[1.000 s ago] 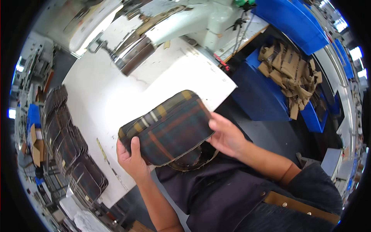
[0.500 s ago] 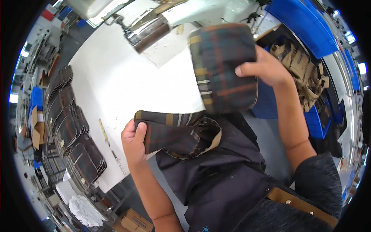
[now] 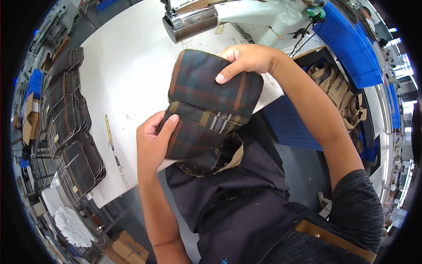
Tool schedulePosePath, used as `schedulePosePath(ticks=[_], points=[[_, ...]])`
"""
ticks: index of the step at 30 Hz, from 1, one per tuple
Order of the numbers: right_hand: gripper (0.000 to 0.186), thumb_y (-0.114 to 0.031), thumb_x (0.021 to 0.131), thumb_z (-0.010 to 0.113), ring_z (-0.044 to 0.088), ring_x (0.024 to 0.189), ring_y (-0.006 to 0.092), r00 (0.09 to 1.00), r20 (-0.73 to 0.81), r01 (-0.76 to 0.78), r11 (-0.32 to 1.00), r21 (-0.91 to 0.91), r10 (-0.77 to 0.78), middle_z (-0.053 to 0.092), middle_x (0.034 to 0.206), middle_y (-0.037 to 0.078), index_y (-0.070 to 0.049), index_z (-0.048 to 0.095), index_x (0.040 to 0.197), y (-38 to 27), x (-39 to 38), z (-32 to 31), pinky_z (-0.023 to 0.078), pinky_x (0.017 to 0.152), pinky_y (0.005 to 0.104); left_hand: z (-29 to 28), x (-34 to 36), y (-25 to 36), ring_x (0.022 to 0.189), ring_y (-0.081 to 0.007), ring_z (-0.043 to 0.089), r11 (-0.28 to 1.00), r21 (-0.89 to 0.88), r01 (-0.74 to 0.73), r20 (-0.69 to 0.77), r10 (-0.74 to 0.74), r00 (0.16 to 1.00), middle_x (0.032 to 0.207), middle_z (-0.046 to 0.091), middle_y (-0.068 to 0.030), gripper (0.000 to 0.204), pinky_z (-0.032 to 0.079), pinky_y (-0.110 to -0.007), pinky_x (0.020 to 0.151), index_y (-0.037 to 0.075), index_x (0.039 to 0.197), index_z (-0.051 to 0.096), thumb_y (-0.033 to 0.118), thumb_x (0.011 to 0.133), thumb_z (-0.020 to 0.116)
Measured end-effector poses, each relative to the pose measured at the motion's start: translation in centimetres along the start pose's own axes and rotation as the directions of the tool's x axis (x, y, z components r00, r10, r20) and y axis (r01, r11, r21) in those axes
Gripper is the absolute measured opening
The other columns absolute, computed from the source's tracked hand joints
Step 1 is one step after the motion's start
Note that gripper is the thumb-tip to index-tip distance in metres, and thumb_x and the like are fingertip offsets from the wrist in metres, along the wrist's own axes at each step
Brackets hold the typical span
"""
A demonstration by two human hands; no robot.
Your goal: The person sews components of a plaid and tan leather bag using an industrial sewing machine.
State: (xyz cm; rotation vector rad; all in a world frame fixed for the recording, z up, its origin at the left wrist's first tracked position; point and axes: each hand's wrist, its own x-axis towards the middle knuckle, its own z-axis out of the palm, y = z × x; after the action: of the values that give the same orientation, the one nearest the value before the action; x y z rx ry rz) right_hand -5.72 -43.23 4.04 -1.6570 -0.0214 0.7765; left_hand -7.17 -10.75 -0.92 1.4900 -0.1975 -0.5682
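Observation:
My left hand (image 3: 154,136) pinches the left edge of a dark plaid fabric piece (image 3: 193,141), which has a yellow-and-white striped band on top and a curled, tan-lined end on my lap. Just beyond it, my right hand (image 3: 246,64) grips the far edge of a rounded plaid fabric panel (image 3: 213,81), its thumb on the face and its fingers mostly hidden behind. The panel's near edge meets or lies behind the striped band. Whether the two are joined I cannot tell.
Over the white table (image 3: 118,83) reaches a sewing machine arm (image 3: 259,17) with a metal cylinder end. Stacks of plaid panels (image 3: 72,119) line the left edge. On the right are a blue bin (image 3: 351,48) and a pile of tan pieces (image 3: 336,86). A cardboard box (image 3: 127,248) is low left.
My right hand has brought the rounded panel left and turned it, so it now lies against the striped piece. My left hand keeps its pinch, and the view has shifted a little.

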Motion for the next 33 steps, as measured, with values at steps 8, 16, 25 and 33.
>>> schedulePosePath(ticks=[8,16,25,33], points=[[0.039,-0.018,0.087,0.08,0.072,0.094,0.0155,1.0,-0.011,0.026,0.961,0.277,-0.023,0.076,0.109,0.01,0.004,0.071,0.119,3.1,1.6,0.1,0.056,0.089,0.0299,-1.4,0.9,0.4,0.086,-0.0079,0.066,0.999,0.047,0.013,0.047,-0.015,0.999,0.097,0.073,-0.0037,0.018,0.053,-0.024,0.081,-0.001,0.111,0.069,0.01,0.098,0.07],[0.039,-0.019,0.086,0.082,0.072,0.089,0.0144,1.0,0.003,-0.001,0.982,0.189,0.001,0.077,0.105,0.01,0.003,0.072,0.116,3.9,1.7,0.3,0.057,0.085,0.0291,-2.0,0.8,-0.4,0.098,-0.01,0.064,0.994,-0.099,-0.05,0.008,0.051,0.999,0.112,0.072,-0.0078,0.008,0.049,-0.027,0.094,0.004,0.099,0.064,0.008,0.096,0.071],[0.039,-0.018,0.085,0.082,0.071,0.091,0.0139,0.999,0.01,0.032,0.977,0.209,-0.034,0.076,0.107,0.008,0.002,0.072,0.117,3.6,1.6,0.8,0.056,0.087,0.0285,-2.6,1.0,-0.4,0.088,-0.008,0.064,0.988,-0.154,-0.008,-0.003,0.008,1.0,0.099,0.073,-0.0045,0.012,0.05,-0.024,0.084,0.007,0.094,0.061,0.008,0.094,0.073],[0.041,-0.022,0.084,0.084,0.072,0.088,0.0166,1.0,0.01,0.019,0.978,0.208,-0.021,0.076,0.105,0.011,0.002,0.073,0.115,3.0,2.0,1.3,0.058,0.083,0.0307,-2.4,0.9,-0.1,0.08,-0.0057,0.063,0.991,-0.132,-0.008,-0.012,0.006,1.0,0.094,0.072,-0.0022,0.013,0.05,-0.021,0.077,0.008,0.095,0.061,0.009,0.095,0.073]])
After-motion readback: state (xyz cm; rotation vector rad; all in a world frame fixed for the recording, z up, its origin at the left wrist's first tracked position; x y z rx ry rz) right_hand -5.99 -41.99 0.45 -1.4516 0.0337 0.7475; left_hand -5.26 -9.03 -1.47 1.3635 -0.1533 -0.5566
